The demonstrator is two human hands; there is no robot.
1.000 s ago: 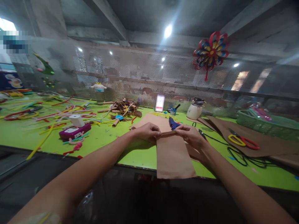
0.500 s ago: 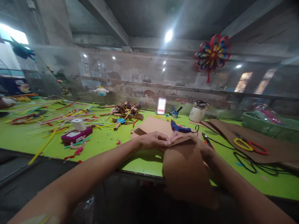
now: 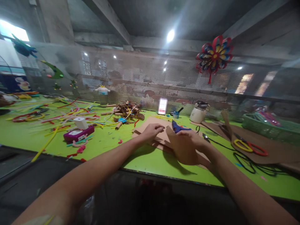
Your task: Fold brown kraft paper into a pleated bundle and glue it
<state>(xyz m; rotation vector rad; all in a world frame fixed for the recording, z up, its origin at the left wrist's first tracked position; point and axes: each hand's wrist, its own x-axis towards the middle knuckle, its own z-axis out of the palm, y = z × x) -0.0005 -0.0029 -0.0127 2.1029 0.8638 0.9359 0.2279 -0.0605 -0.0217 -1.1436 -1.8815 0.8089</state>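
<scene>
Paper piece (image 3: pixel 184 148), brown and curling, is hanging between the person's two hands and is leaning to the right hand's side. Nearer of the hands: the right hand (image 3: pixel 191 137), which is touching it; the left hand (image 3: pixel 152 131) is staying apart, just across a small gap from the piece's upper left corner. Long axis: not certain, as the sheet is bending; its visible face is running from that corner down and rightward, toward the near edge of the green counter (image 3: pixel 100 140), and is casting a shadow there.

Right hand: fingers are closing over the upper edge of the piece, with the thumb hiding from view. Left hand: fingers are curling, part open, and are apparently holding nothing; they are hovering over or resting on the lying brown sheets (image 3: pixel 165 121), which of the two one cannot tell.

Also present: blue glue gun (image 3: pixel 179 128), lying just beyond the right hand's fingers; scissors (image 3: pixel 243 146) with yellow and red handles, resting on wide brown paper (image 3: pixel 260 156) to the right; purple box (image 3: pixel 78 134), sitting well to the left.
</scene>
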